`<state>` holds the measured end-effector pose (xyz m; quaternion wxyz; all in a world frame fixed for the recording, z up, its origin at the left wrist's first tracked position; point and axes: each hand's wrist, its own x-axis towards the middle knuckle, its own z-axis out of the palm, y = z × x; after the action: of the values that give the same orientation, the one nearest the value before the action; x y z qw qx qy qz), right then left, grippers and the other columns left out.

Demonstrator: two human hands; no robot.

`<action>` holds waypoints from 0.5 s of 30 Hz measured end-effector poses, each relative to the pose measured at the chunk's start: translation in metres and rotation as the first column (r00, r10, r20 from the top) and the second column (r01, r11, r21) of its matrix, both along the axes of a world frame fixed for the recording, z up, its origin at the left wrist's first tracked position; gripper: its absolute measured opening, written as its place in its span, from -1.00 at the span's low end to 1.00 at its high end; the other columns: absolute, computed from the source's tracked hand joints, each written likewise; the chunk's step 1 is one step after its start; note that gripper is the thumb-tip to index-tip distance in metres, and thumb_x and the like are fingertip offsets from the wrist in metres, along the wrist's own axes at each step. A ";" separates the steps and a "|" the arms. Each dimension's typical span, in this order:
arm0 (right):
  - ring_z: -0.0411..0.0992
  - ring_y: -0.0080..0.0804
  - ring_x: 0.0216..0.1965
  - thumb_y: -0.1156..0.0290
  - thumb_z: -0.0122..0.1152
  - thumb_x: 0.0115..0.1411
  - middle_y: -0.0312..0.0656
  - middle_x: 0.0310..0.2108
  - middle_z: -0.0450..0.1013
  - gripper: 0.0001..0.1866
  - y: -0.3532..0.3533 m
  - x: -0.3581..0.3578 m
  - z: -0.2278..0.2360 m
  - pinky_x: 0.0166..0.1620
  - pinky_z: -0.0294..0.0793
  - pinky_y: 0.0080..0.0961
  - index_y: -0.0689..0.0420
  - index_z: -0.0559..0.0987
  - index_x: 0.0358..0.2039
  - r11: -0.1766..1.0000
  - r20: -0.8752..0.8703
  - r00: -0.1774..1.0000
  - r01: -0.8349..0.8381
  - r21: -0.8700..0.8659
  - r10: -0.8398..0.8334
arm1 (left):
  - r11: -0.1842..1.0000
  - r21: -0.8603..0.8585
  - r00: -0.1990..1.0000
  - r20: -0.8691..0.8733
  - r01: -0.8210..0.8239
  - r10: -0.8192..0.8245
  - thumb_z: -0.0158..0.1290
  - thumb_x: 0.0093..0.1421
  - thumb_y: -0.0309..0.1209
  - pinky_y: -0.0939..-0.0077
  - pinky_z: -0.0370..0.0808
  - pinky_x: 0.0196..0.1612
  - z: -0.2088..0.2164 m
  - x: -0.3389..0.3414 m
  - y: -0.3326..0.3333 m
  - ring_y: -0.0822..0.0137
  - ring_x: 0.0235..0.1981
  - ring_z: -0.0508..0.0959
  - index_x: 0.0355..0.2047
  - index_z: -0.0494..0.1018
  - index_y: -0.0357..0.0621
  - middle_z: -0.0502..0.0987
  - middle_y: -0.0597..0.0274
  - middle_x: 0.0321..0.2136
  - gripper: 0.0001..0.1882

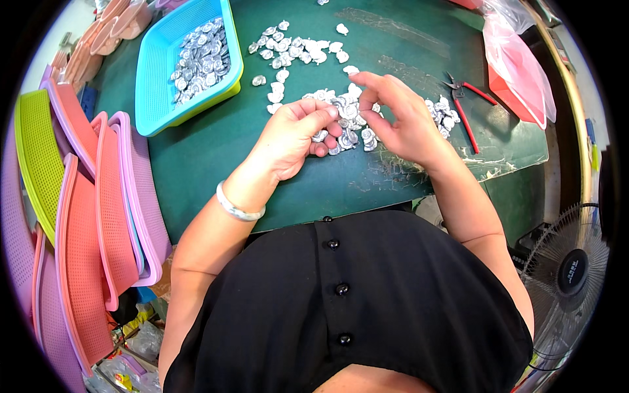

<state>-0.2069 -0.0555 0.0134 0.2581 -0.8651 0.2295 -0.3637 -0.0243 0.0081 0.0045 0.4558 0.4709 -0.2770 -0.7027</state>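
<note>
My left hand [298,134] is closed, with thumb and forefinger pinching a small silver rose-shaped piece [347,110] over the pile. Close on its right, my right hand [403,118] has thumb and forefinger spread apart, and nothing shows between them. Beneath both hands lies a heap of similar silver rose pieces [348,139], partly covered by my fingers. Another group of these pieces [298,49] is scattered farther back, and some more [444,116] sit just right of my right hand.
A blue basket [152,78] of silver pieces stands at the back left of the green table [209,173]. Red-handled pliers [464,111] lie right, near a red tray [514,98] with plastic film. Stacked coloured baskets [82,262] crowd the left; a fan [570,275] stands lower right.
</note>
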 end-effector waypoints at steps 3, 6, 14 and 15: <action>0.32 -0.33 -0.47 0.67 0.10 -0.11 -0.29 -0.58 0.33 -0.53 0.000 0.001 -0.002 -0.37 0.33 -0.44 0.14 0.39 -0.10 1.000 0.029 0.999 -0.013 0.011 0.012 | 1.000 -0.020 1.000 -0.001 -0.007 0.007 0.00 0.15 -0.41 0.76 0.32 -0.60 -0.002 -0.001 0.001 0.52 -0.58 0.43 -0.35 0.41 -0.18 0.46 0.29 -0.54 -0.89; 0.33 -0.34 -0.46 0.68 0.11 -0.11 -0.30 -0.57 0.34 -0.52 0.000 0.000 -0.002 -0.36 0.34 -0.45 0.13 0.39 -0.10 0.999 0.070 0.997 -0.026 0.027 0.024 | 0.999 -0.036 1.000 0.002 -0.014 0.014 0.00 0.15 -0.43 0.76 0.31 -0.59 -0.002 -0.001 0.001 0.53 -0.58 0.42 -0.34 0.41 -0.18 0.47 0.29 -0.54 -0.90; 0.35 -0.48 -0.48 0.69 0.10 -0.07 -0.29 -0.54 0.36 -0.52 0.000 0.001 -0.004 -0.34 0.36 -0.56 0.16 0.37 -0.06 0.986 0.117 0.993 -0.053 0.155 0.035 | 0.985 -0.165 0.997 0.052 -0.049 0.058 0.03 0.12 -0.50 0.78 0.28 -0.60 -0.006 -0.005 0.002 0.58 -0.60 0.40 -0.32 0.42 -0.21 0.48 0.29 -0.52 -0.89; 0.35 -0.51 -0.48 0.69 0.09 -0.06 -0.29 -0.53 0.36 -0.52 0.000 0.001 -0.005 -0.33 0.36 -0.59 0.16 0.36 -0.05 0.973 0.132 0.991 -0.062 0.223 0.033 | 0.982 -0.184 0.995 0.077 -0.046 0.061 0.03 0.11 -0.51 0.78 0.28 -0.60 -0.006 -0.005 0.002 0.59 -0.60 0.39 -0.31 0.42 -0.21 0.48 0.29 -0.51 -0.88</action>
<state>-0.2060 -0.0556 0.0087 0.3777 -0.8104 0.2316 -0.3833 -0.0296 0.0102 -0.0015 0.5038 0.4634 -0.3457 -0.6418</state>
